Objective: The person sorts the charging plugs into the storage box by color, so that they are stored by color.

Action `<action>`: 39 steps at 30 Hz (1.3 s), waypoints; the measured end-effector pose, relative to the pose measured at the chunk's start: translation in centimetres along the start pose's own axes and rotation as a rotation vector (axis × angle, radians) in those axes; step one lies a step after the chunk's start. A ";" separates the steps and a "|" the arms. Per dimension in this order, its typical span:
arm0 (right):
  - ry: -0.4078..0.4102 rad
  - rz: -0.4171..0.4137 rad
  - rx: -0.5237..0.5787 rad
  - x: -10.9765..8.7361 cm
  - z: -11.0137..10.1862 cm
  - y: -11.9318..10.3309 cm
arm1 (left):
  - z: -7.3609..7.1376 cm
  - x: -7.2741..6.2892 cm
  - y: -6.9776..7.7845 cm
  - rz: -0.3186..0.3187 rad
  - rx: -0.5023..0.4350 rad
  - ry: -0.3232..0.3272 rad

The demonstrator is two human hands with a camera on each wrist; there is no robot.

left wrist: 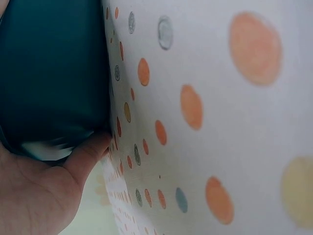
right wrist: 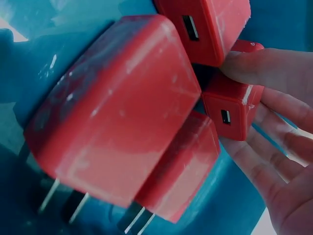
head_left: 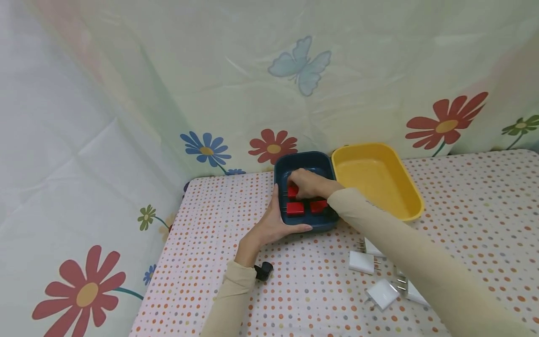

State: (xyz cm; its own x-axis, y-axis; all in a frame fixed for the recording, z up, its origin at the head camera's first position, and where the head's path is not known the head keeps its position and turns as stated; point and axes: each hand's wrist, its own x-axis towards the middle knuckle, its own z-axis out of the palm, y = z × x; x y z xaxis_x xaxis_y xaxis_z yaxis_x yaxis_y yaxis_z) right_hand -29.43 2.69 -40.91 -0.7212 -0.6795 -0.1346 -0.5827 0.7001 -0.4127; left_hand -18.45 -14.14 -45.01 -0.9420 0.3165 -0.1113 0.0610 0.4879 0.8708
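Inside a dark blue tray [head_left: 283,164] lie several red USB chargers [head_left: 295,208] with metal prongs. My right hand [head_left: 306,182] reaches down into it. Thumb and fingers pinch a small red USB charger [right wrist: 229,105], its USB port facing the right wrist camera. Beside the pinched one, a larger red charger [right wrist: 115,112] fills much of that view. My left hand [head_left: 271,224] spans the tray's near left corner from outside, fingers straight along the left wall and thumb along the front. In the left wrist view, the tray wall [left wrist: 54,73] rests against that hand.
A yellow tray [head_left: 366,180] stands right of the blue one, partly behind my right sleeve. Several white chargers [head_left: 361,262] lie on the dotted tablecloth [head_left: 311,285] at the near right, some partly covered by that forearm. A flowered curtain [head_left: 236,93] hangs behind the table.
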 end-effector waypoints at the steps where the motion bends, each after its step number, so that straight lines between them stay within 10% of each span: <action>1: -0.001 0.003 -0.002 0.0 0.2 0.0 | 0.0 -0.1 0.0 -0.006 0.005 0.001; 22: 0.097 -0.105 0.076 -1.4 -0.6 -1.4 | 0.5 -0.2 0.0 -0.056 0.049 0.019; 32: 0.200 -0.328 0.052 -8.6 -2.9 -5.8 | 0.4 -0.6 -0.3 0.007 -0.002 -0.002; 39: 0.215 -0.277 0.025 -15.1 -2.3 -6.4 | 0.4 -0.5 0.1 -0.006 -0.008 0.011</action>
State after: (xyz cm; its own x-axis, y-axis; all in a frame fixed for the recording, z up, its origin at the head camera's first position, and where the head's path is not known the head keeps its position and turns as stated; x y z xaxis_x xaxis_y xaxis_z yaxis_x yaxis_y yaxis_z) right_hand -15.68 8.98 -34.11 -0.6008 -0.7794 0.1775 -0.7601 0.4882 -0.4289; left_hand -17.82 -13.90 -45.07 -0.9461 0.3044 -0.1111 0.0529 0.4833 0.8738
